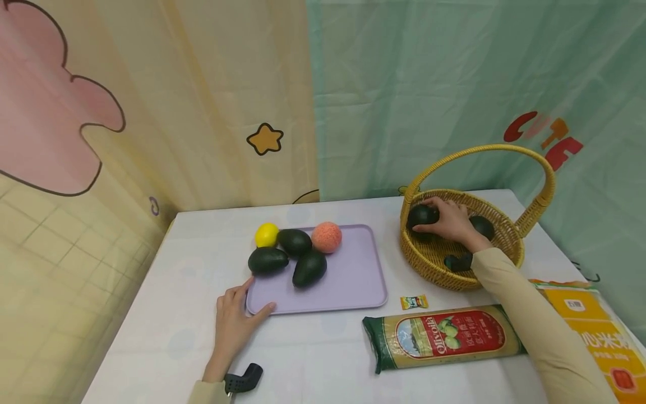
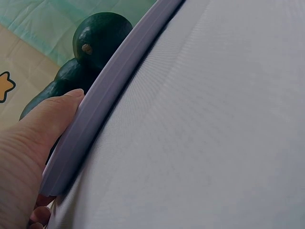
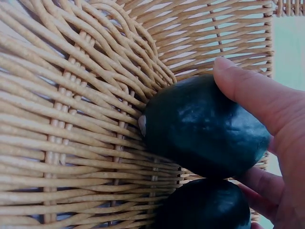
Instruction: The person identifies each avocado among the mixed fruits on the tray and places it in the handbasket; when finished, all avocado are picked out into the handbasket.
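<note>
In the head view my right hand (image 1: pixel 449 219) is inside the wicker basket (image 1: pixel 434 269), gripping a dark green avocado (image 1: pixel 421 215) by the basket's left wall. The right wrist view shows the thumb over this avocado (image 3: pixel 205 129) and fingers behind it; another avocado (image 3: pixel 205 207) lies right below. Farther right in the basket is an avocado (image 1: pixel 482 225). My left hand (image 1: pixel 236 314) holds the near left corner of the lilac tray (image 1: pixel 348 286), thumb on the rim. On the tray sit three avocados (image 1: pixel 310 268), a yellow lemon (image 1: pixel 266 235) and a pinkish-orange round fruit (image 1: pixel 327 237).
A spaghetti pack (image 1: pixel 444 338) lies in front of the basket, with a small wrapped candy (image 1: pixel 414 302) between it and the tray. At the right edge is an orange food bag (image 1: pixel 595 336), partly behind the right sleeve. Curtains hang behind the white table (image 1: pixel 166 303).
</note>
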`<state>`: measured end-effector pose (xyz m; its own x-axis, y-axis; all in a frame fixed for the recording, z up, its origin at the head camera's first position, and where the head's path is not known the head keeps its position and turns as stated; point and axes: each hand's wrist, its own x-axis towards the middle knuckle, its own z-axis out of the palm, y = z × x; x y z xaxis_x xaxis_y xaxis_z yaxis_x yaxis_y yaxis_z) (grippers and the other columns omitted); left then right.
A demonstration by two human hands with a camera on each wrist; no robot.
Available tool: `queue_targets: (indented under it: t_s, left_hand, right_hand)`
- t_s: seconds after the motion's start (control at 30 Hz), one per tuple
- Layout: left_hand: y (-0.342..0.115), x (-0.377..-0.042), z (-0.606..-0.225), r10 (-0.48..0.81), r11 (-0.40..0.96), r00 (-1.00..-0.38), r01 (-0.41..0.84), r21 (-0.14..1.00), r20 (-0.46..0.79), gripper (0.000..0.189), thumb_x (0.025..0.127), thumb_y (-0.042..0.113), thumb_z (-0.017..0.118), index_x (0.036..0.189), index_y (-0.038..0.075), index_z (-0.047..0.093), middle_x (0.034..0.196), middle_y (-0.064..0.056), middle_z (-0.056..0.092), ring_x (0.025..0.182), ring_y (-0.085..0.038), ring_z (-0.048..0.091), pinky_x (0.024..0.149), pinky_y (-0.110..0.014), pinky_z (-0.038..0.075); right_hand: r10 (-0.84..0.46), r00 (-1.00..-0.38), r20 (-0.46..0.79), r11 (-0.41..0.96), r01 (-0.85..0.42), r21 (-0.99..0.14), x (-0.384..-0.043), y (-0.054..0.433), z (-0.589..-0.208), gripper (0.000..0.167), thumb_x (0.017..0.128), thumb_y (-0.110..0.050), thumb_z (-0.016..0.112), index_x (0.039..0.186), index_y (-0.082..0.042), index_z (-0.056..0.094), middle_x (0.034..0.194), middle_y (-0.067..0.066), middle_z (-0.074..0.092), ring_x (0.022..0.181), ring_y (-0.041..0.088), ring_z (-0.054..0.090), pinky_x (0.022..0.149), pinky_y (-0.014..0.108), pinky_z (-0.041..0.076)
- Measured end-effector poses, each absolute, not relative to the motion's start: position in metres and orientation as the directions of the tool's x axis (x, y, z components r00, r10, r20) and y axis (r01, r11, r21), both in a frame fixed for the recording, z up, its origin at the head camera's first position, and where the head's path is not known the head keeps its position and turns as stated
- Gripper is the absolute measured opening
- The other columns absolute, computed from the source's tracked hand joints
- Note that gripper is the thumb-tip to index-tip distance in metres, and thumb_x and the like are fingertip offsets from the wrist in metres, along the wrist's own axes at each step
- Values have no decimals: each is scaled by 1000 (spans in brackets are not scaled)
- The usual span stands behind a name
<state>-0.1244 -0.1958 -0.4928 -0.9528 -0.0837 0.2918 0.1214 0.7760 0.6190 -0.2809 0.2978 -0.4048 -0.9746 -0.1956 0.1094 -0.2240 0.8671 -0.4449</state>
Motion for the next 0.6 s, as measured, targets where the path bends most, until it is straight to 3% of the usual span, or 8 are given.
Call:
queue_targets:
  t_s: [0.6]
  left_hand:
    - [-195, -124, -490, -91, 768, -960, 102, 632, 266, 82, 71, 43, 82, 137, 6, 50, 115, -17, 50, 97, -31, 37, 78, -41, 30]
  right_hand:
    - [-227, -964, 137, 858, -264, -441, -279, 297, -403, 69, 80, -43, 75, 132, -4, 53, 125, 25, 53, 113, 42, 45, 89, 61, 17]
